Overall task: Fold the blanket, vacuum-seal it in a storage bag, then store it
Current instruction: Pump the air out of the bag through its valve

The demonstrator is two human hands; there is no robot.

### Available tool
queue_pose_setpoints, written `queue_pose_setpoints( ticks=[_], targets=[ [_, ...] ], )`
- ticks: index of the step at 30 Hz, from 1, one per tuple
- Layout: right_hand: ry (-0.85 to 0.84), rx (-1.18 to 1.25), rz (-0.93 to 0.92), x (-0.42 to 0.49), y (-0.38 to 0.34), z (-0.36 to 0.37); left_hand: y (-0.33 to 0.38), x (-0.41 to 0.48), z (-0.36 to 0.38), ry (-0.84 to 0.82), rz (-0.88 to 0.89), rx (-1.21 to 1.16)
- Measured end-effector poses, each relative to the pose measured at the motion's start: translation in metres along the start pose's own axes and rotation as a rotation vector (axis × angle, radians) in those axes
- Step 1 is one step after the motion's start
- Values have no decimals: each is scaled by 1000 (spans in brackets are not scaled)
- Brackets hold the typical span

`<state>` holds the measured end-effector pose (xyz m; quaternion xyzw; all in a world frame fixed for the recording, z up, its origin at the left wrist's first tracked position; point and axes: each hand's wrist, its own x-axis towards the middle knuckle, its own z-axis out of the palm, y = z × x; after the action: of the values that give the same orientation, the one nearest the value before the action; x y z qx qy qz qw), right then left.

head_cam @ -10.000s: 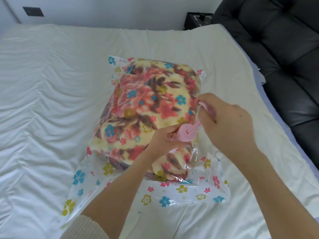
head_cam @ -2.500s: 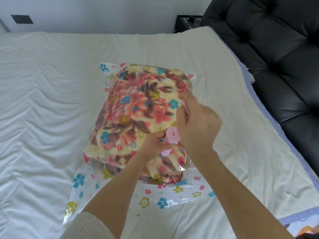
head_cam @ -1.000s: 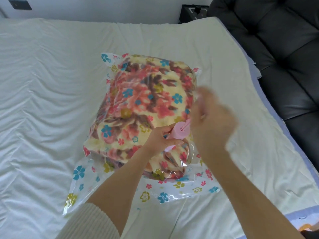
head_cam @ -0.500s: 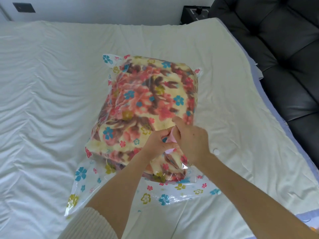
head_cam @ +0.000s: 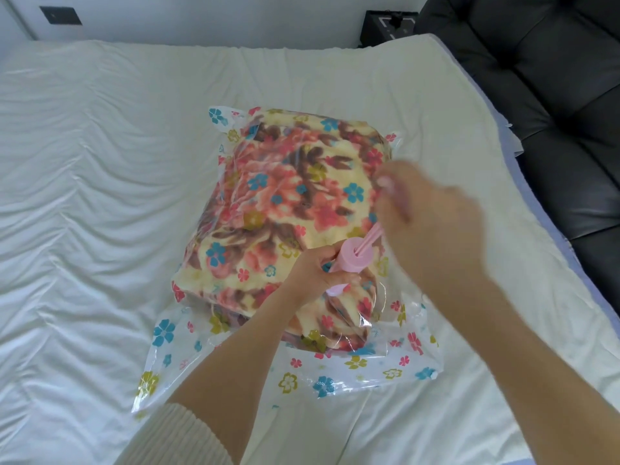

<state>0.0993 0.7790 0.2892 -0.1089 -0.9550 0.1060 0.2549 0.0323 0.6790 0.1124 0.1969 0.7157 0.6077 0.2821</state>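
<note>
On my feed the folded blanket sits inside the clear flower-print bag, which lies flat in the middle of the bed. The bag's near edge spreads empty on the sheet toward me, and its far corners stick out past the blanket.

My left hand comes in from the near side, with the cream sleeve at the bottom of the view. Its fingers are curled round the barrel of the pink pump. The pump stands tilted on the near right part of the bag, its lower tip against the plastic.

My right hand is above and right of the pump and blurred. Its fingers are closed round the top of the plunger, whose thin rod stands out of the barrel and slants up into the hand.

A black sofa runs along the right side of the bed. A dark box stands at the far edge by the wall.
</note>
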Motion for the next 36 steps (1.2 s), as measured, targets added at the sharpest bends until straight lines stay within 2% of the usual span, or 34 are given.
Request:
queue_pose_setpoints(
  ticks=[2, 3, 5, 6, 9, 12, 14, 15, 17, 19, 21, 23, 24, 26, 27, 28, 30, 32, 34, 36],
  targets=[
    [187, 68, 82, 5, -4, -13, 0, 1, 1, -8, 2, 8],
    [209, 85, 127, -4, 0, -4, 1, 0, 2, -15, -3, 18],
    [18, 91, 165, -34, 5, 35, -2, -2, 6, -22, -7, 44],
    [-58, 50, 123, -47, 10, 57, -3, -4, 8, -23, -9, 51],
    [-117, -14, 91, -36, 19, 42, 2, -5, 8, -15, -3, 55],
    [87, 26, 55, -3, 6, -13, 4, 1, 5, -21, 16, 64],
    [254, 74, 129, -2, 2, -18, 4, 1, 6, -25, 15, 57],
    [229, 66, 163, -13, 4, -6, 3, 0, 7, -21, 20, 69],
    [-56, 50, 148, -39, 9, 39, -3, -2, 9, -11, 40, 84],
    [-81, -115, 84, -40, 25, 55, -1, -7, 10, 5, 45, 77],
    [-110, -74, 72, -26, 18, 29, 3, -5, 7, -6, 40, 87],
    [-40, -32, 55, -6, 10, -6, 5, 0, 4, -31, 39, 94],
    [60, -13, 74, -1, 5, -20, 5, 2, 4, -35, 34, 101],
    [199, 41, 211, -7, 6, -15, 5, 0, 6, -32, 26, 112],
    [133, 55, 253, -21, 11, 6, 4, -2, 8, -30, 29, 114],
    [-1, 62, 231, -34, 8, 27, 3, -3, 9, -30, 32, 121],
    [-99, -61, 152, -47, 17, 61, 1, -6, 11, -26, 38, 126],
    [-157, -99, 126, -33, 15, 42, 1, -5, 9, -13, 43, 112],
    [-78, -39, 61, -13, 10, 1, 5, -3, 7, -20, 55, 95],
    [136, -8, 118, -1, 0, -24, 3, 0, 5, -29, 57, 95]
  ],
)
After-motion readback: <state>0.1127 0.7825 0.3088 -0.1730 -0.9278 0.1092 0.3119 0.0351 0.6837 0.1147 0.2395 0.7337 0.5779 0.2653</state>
